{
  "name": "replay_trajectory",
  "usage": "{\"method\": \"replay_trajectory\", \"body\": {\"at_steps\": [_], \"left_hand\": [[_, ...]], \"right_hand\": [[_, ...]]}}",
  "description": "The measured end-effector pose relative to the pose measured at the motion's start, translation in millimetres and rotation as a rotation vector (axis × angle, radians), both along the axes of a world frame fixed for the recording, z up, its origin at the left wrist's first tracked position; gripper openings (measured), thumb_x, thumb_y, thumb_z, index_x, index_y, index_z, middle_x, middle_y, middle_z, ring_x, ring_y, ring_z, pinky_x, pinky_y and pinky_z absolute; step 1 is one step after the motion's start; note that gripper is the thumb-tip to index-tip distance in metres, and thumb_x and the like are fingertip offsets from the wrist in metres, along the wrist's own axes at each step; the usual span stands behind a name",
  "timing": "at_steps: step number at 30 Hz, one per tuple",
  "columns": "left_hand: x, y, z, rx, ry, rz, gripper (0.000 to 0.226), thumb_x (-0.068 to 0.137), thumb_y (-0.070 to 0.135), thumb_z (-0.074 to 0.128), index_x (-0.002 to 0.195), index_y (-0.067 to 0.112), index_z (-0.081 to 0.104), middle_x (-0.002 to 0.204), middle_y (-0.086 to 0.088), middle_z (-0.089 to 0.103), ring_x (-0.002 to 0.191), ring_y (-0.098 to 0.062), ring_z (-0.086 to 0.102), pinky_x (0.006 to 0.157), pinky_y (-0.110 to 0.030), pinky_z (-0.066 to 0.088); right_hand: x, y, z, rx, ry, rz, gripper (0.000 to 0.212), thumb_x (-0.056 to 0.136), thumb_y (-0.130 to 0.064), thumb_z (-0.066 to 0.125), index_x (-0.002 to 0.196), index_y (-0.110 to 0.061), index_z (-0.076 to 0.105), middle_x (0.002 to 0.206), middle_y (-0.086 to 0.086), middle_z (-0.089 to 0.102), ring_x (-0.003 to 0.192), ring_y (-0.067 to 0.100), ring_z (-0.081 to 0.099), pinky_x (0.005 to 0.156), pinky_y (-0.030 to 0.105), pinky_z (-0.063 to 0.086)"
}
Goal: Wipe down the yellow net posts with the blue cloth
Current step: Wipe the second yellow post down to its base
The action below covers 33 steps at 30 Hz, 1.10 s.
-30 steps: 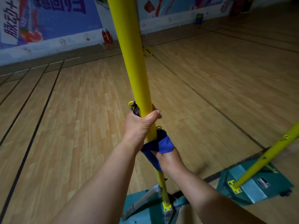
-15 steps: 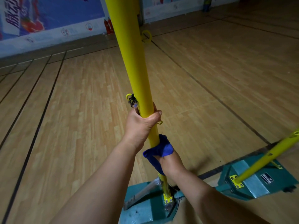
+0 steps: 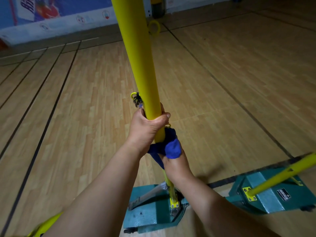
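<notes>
1. The post (image 3: 136, 53) is gripped by the left hand (image 3: 147, 125), fingers curled round it, low down above its base (image 3: 153, 218).
2. The cloth (image 3: 169, 147) is clamped round the post by the right hand (image 3: 176, 164), just under the left.
3. Cloth could get snagged on the hook (image 3: 168, 125), probably.
4. Lower stretch might get skipped.

Quick count: two yellow net posts, the one being gripped (image 3: 136, 53) and a second one (image 3: 280, 175) leaning in down to the right of the grip. Two green bases, one (image 3: 150, 214) under each post, other (image 3: 273, 194) right of it. One blue cloth (image 3: 171, 149). Two hands, left hand (image 3: 147, 129) and right hand (image 3: 176, 166).
</notes>
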<state>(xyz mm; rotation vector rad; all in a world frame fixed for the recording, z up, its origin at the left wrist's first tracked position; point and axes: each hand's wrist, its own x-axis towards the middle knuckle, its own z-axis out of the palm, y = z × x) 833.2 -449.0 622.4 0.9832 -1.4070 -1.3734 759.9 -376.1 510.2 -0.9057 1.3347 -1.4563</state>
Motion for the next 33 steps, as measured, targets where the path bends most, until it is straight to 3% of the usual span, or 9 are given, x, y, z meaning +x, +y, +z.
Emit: {"method": "replay_trajectory", "body": {"at_steps": [3,7,12,18,21,23,28,31,33], "left_hand": [[0,0,-1,-0.006,0.017,-0.010,0.022,0.071,0.014,0.079,0.088,0.013,0.064,0.077,-0.005,0.065,0.072,-0.022,0.064,0.067,-0.033,0.056],[-1,0,0,0.012,0.031,-0.014,0.027,0.071,0.013,0.080,0.092,0.011,0.064,0.077,-0.002,0.066,0.074,-0.022,0.065,0.068,-0.034,0.056],[1,2,1,0.024,0.023,-0.023,0.032,0.071,0.012,0.080,0.097,0.006,0.063,0.079,-0.004,0.065,0.076,-0.024,0.064,0.071,-0.036,0.056],[0,3,2,0.016,0.013,-0.016,0.024,0.070,0.011,0.079,0.089,0.011,0.064,0.076,-0.001,0.065,0.073,-0.021,0.064,0.070,-0.035,0.056],[0,4,2,0.009,0.003,-0.009,0.021,0.070,0.012,0.079,0.085,0.015,0.065,0.075,-0.002,0.065,0.072,-0.022,0.063,0.069,-0.034,0.056],[0,4,2,0.004,-0.004,-0.011,0.021,0.070,0.013,0.080,0.085,0.015,0.065,0.075,-0.003,0.065,0.071,-0.022,0.064,0.069,-0.035,0.055],[1,5,3,0.003,0.021,-0.016,0.021,0.063,0.021,0.083,0.078,0.025,0.069,0.076,-0.003,0.067,0.074,-0.022,0.065,0.070,-0.036,0.057],[0,6,2,0.005,0.052,-0.013,0.020,0.067,0.013,0.082,0.076,0.026,0.070,0.076,-0.002,0.067,0.074,-0.021,0.065,0.069,-0.035,0.057],[-1,7,2,-0.001,0.065,-0.009,0.020,0.070,0.009,0.079,0.076,0.025,0.070,0.076,-0.002,0.066,0.074,-0.022,0.064,0.069,-0.034,0.057]], "right_hand": [[0,-11,-1,0.037,-0.259,0.052,0.025,0.098,-0.026,0.043,0.117,-0.019,0.059,0.087,0.020,0.077,0.093,0.032,0.075,0.087,0.042,0.061],[-1,-10,-16,0.134,-0.413,0.076,0.026,0.097,-0.013,0.044,0.116,-0.020,0.060,0.088,0.029,0.073,0.085,0.038,0.074,0.096,0.061,0.052],[-5,-7,-25,0.190,-0.544,0.092,0.029,0.093,-0.001,0.050,0.118,-0.013,0.059,0.085,0.026,0.067,0.085,0.037,0.071,0.092,0.048,0.055],[-6,-2,-3,0.089,-0.309,0.094,0.027,0.088,-0.035,0.054,0.111,-0.025,0.062,0.089,0.015,0.078,0.103,0.027,0.073,0.104,0.048,0.050],[-7,1,7,0.020,-0.048,0.104,0.022,0.092,-0.026,0.056,0.113,-0.024,0.061,0.093,-0.005,0.079,0.094,0.003,0.072,0.079,0.010,0.052],[-10,3,10,-0.006,0.035,0.086,0.020,0.094,-0.014,0.059,0.112,-0.022,0.062,0.091,-0.015,0.077,0.086,-0.006,0.069,0.067,0.001,0.044],[-14,3,4,-0.026,-0.029,0.147,0.021,0.098,0.003,0.050,0.117,0.000,0.059,0.083,-0.007,0.078,0.081,-0.002,0.071,0.069,0.004,0.048],[-12,3,-2,0.028,-0.086,0.160,0.025,0.102,-0.003,0.043,0.120,-0.014,0.056,0.088,0.009,0.078,0.090,0.021,0.074,0.085,0.025,0.059],[-10,2,-10,0.085,-0.167,0.135,0.026,0.103,-0.007,0.040,0.118,-0.021,0.056,0.092,0.021,0.075,0.093,0.030,0.075,0.085,0.035,0.062]]}}
